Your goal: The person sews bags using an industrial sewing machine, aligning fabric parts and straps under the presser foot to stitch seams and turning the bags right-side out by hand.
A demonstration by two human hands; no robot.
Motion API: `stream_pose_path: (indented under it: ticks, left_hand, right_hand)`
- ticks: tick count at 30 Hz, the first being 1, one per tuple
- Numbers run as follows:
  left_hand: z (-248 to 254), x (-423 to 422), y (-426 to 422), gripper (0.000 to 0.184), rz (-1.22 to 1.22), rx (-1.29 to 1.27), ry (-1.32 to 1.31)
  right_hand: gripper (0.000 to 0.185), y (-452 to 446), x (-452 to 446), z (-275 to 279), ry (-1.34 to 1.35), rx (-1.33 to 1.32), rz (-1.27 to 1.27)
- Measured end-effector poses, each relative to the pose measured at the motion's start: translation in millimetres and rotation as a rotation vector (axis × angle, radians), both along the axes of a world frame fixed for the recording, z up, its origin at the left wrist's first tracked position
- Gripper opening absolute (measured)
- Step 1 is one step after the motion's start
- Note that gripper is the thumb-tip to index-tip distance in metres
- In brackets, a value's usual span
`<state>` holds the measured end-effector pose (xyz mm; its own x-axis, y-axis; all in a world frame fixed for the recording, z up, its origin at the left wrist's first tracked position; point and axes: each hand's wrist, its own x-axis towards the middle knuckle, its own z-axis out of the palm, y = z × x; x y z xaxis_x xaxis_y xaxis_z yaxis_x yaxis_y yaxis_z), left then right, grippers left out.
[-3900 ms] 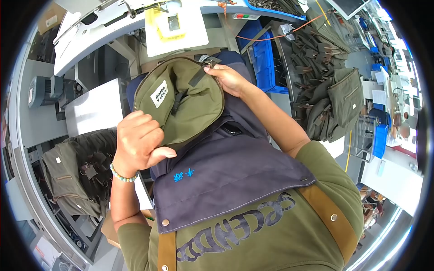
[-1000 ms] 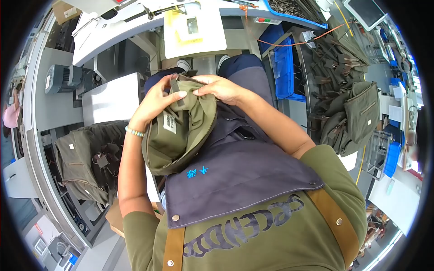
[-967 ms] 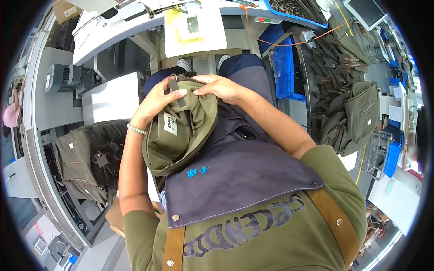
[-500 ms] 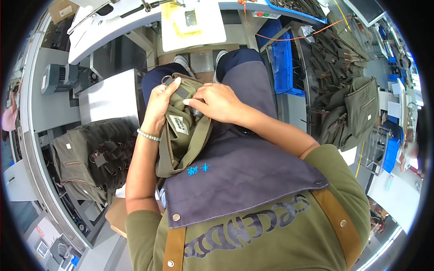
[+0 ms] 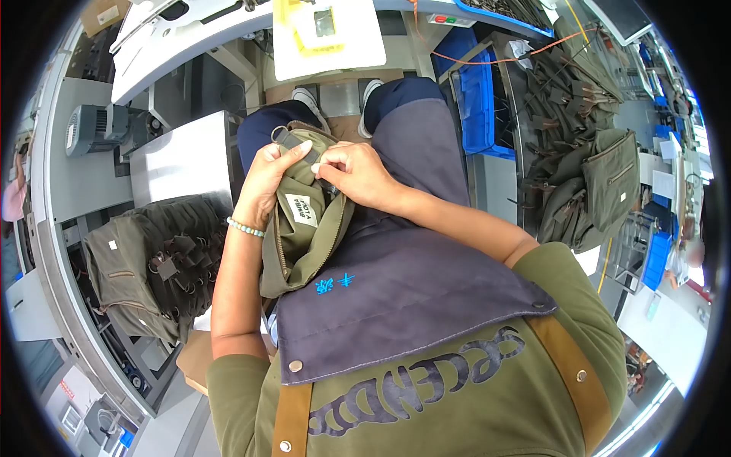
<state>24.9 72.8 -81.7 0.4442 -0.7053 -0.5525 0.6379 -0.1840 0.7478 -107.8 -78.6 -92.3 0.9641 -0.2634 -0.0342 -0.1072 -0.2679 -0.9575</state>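
Observation:
An olive-green zippered bag [image 5: 311, 255] lies over my lap with its mouth unzipped and its lining showing. A white label [image 5: 301, 211] is sewn inside. My left hand [image 5: 266, 179] grips the bag's far edge, thumb on a dark tab near a metal ring [image 5: 279, 135]. My right hand [image 5: 354, 171] is closed at the opposite edge, thumb and forefinger pinching the fabric inside the opening. What lies beneath its fingers is hidden.
A stack of olive bags [image 5: 152, 266] sits at my left, beside a white surface [image 5: 186, 160]. More bags [image 5: 601, 183] are piled at my right, near a blue bin [image 5: 472, 99]. Ahead is a sewing-machine table [image 5: 183, 49] with a yellow-framed white board [image 5: 365, 57].
My left thumb has shifted slightly along the dark tab, and my right fingers have curled in closer to the fabric. The bag has tilted a little; both hands keep their hold.

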Motion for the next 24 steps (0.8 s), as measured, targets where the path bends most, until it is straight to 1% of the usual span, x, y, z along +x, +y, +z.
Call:
stream_pose_path:
  ticks: [4, 6, 7, 9, 11, 14, 16, 17, 18, 19, 21, 23, 24]
  left_hand:
    - [-10.1, -10.8, -3.4, 0.011, 0.093, 0.007, -0.011]
    - [-12.3, -19.4, -7.6, 0.008, 0.210, -0.034, 0.086]
    - [-12.9, -24.4, -10.6, 0.008, 0.211, -0.033, 0.089]
    - [-6.5, -32.6, -18.4, 0.007, 0.398, -0.006, 0.165]
    - [-18.7, -35.5, -20.5, 0.010, 0.399, -0.018, 0.159]
    - [-29.6, -39.2, -25.2, 0.011, 0.501, -0.098, 0.311]
    - [-34.9, -38.7, -22.0, 0.010, 0.531, -0.082, 0.350]
    - [-34.2, -37.6, -22.0, 0.011, 0.556, -0.064, 0.389]
    - [-33.5, -32.9, -21.6, 0.011, 0.526, -0.079, 0.402]
    - [-31.8, -33.5, -17.3, 0.012, 0.508, -0.065, 0.283]
    - [-15.8, -36.7, -18.1, 0.012, 0.481, 0.008, 0.159]
    - [-9.3, -38.6, -15.4, 0.012, 0.493, -0.004, 0.155]
    - [-8.4, -39.1, -15.2, 0.013, 0.494, -0.018, 0.155]
  right_hand:
    - [0.025, 1.5, -0.1, -5.7, -0.027, -0.029, -0.008]
    - [0.023, 1.1, -0.8, -9.0, -0.101, -0.111, 0.001]
    - [0.023, 2.4, -0.4, -12.9, -0.098, -0.111, 0.003]
    - [0.024, 7.2, 1.8, -19.8, -0.250, -0.187, -0.033]
    - [0.021, 9.2, 0.4, -24.1, -0.266, -0.230, -0.042]
    - [0.016, 10.1, 0.2, -28.0, -0.297, -0.299, -0.047]
    - [0.015, 10.7, 0.3, -30.6, -0.315, -0.323, -0.050]
    - [0.014, 11.5, 0.1, -27.6, -0.316, -0.357, 0.002]
    - [0.014, 12.4, -1.7, -24.4, -0.316, -0.392, 0.056]
    - [0.014, 14.5, -6.3, -20.6, -0.252, -0.389, 0.076]
    - [0.018, 10.9, -6.9, -21.5, -0.266, -0.273, 0.002]
    - [0.020, 7.5, -7.7, -18.9, -0.227, -0.050, -0.181]
    - [0.020, 3.3, -8.9, -12.2, -0.202, -0.033, -0.222]
